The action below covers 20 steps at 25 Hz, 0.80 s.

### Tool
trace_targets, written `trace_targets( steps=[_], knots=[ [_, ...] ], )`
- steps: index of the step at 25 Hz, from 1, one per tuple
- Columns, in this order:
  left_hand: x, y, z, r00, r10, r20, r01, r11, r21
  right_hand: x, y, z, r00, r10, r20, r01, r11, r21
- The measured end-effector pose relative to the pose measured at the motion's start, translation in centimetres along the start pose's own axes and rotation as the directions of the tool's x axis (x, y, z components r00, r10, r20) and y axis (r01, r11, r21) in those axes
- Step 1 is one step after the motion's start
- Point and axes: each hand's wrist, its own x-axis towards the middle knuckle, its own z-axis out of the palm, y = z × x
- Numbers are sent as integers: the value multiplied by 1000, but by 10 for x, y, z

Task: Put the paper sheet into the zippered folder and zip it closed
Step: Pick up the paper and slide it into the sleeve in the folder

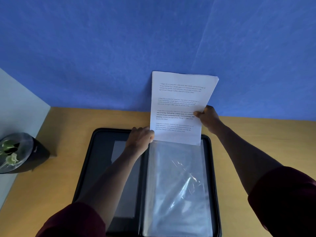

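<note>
Step in hand: insertion. We hold the white printed paper sheet [179, 106] upright at frame centre, bottom edge at the clear plastic sleeve [177, 185] mouth of the open black zippered folder [95, 168]. Right hand [207, 117] pinches sheet's edge; left hand [141, 136] grips sleeve top. Next, we judge: slide sheet down, then close and zip.

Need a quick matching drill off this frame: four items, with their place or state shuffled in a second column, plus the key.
1. paper sheet
2. zippered folder
3. left hand
4. plant pot

A. far left edge of the desk
B. lies open flat
C. held upright, lower edge at the clear sleeve's top
D. grips at the sleeve's top left corner

Pairs: 1-C, 2-B, 3-D, 4-A
</note>
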Motion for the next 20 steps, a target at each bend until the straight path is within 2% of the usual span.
trace_targets(
  steps=[5, 8, 14, 17, 20],
  knots=[
    [-1, -4, 6, 1000, 23, 16, -23, 999, 30, 3, 2, 9, 1000, -19, -6, 18, 988, -150],
    [-2, -2, 11, 999, 11, -30, -9, 998, 60, 6, 7, 7, 1000, 2, -12, -4, 992, -129],
    [-1, -7, 17, 999, 16, -39, -17, 1000, -15, 11, 10, 6, 999, 22, 33, -21, 999, -29],
    [0, -10, 13, 998, 36, -50, -32, 997, 74, 13, 9, 6, 999, 18, 31, -17, 999, -47],
    [-3, -7, 13, 991, 60, -122, -51, 995, 81, 14, 11, 4, 999, 6, 47, 1, 990, -143]
  ],
)
